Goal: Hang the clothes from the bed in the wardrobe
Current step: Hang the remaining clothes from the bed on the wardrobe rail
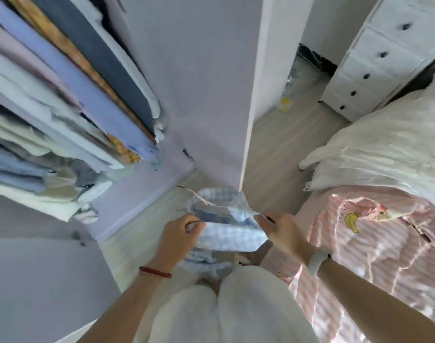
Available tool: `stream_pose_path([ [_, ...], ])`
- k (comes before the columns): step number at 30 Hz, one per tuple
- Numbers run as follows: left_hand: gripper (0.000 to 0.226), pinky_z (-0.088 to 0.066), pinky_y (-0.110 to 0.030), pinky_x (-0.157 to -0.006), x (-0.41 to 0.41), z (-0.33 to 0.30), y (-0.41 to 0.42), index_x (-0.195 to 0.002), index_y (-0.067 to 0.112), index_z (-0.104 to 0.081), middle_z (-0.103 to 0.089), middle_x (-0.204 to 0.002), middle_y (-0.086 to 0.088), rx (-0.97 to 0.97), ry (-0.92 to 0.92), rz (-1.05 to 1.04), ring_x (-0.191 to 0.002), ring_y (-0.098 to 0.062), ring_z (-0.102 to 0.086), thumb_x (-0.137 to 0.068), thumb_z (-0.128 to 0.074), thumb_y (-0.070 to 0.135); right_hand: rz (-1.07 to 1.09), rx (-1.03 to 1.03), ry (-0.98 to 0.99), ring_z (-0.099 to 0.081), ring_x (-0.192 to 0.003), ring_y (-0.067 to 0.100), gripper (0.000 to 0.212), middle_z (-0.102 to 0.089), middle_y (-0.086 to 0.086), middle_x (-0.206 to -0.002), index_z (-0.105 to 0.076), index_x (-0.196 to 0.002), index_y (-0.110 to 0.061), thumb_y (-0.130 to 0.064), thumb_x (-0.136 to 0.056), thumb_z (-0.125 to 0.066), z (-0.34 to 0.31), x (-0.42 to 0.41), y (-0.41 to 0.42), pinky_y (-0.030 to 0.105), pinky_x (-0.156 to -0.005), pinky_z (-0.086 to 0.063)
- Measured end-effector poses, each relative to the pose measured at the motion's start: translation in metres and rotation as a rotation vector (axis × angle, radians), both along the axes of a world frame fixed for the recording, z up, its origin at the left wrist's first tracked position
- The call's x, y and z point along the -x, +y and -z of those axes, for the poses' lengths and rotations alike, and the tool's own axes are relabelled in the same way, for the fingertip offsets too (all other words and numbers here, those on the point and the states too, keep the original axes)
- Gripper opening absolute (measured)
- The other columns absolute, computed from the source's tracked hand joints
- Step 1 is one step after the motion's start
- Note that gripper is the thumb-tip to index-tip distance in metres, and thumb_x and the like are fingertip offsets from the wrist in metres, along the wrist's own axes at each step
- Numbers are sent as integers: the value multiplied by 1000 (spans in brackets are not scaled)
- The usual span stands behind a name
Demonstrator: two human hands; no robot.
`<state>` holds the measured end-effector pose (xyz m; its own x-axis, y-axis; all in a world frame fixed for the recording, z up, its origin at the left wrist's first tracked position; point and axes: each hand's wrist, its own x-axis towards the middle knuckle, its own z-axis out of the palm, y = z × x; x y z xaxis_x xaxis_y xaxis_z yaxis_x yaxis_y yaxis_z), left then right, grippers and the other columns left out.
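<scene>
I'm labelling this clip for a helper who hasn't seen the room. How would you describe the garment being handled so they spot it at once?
Start at the open wardrobe on the left and follow its white door edge down to the floor. Just below it, the left hand and right hand each pinch the blue-and-white checked shirt. Its small checks set it apart from the pink striped bedding and the plain hanging clothes.

A bed [360, 256] stood at the right, covered by a pink-and-white striped sheet [340, 273] printed with a banana. A rumpled white blanket [375, 154] lay across its far part. Pale wood floor [268, 154] carried a white drawer chest [375, 70] and the open wardrobe [142, 199].
</scene>
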<state>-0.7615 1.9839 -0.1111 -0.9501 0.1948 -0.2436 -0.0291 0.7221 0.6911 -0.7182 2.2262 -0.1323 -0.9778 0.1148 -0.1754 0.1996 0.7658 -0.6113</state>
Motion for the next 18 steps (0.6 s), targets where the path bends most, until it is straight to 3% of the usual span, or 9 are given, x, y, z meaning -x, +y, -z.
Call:
stream_pose_path([
  [2, 11, -37, -9, -54, -6, -6, -37, -74, 15, -62, -55, -59, 9, 10, 32, -111, -54, 0, -49, -84, -65, 17, -66, 47, 22, -58, -64, 34, 28, -63, 16, -66, -59, -72, -4, -27, -89, -56, -4, 20, -36, 33, -55, -37],
  [4, 15, -38, -7, -55, -10, -14, -72, -72, 20, -60, -55, -60, 11, 1, 79, -244, -56, 2, -50, -84, -65, 16, -101, 157, 45, -47, -53, 30, 30, -52, 5, -50, -50, -61, -13, -23, -88, -59, -11, 38, -74, 32, -53, -35],
  [7, 24, -38, -7, -56, -12, -31, -122, -66, 27, -54, -55, -58, 8, -16, 129, -466, -55, 2, -51, -84, -65, 15, -181, 285, 63, -31, -47, 12, 39, -33, -10, -42, -36, -57, -25, -18, -87, -59, -27, 63, -133, 27, -49, -27],
  [13, 10, -38, -11, -57, -13, -71, -222, -73, 7, -64, -60, -63, 0, -73, 307, -779, -60, -14, -53, -83, -64, 8, -363, 395, 45, -26, -51, 12, 36, -30, 3, -54, -30, -60, -13, -13, -86, -55, -62, 105, -256, 20, -47, -25],
  [18, 10, -40, -16, -61, -2, -107, -309, -75, 12, -65, -62, -70, 7, -167, 417, -955, -64, -6, -55, -85, -63, 12, -458, 446, 143, -30, -44, 6, 41, -26, -5, -49, -27, -56, -16, -10, -87, -54, -100, 132, -362, 14, -46, -28],
])
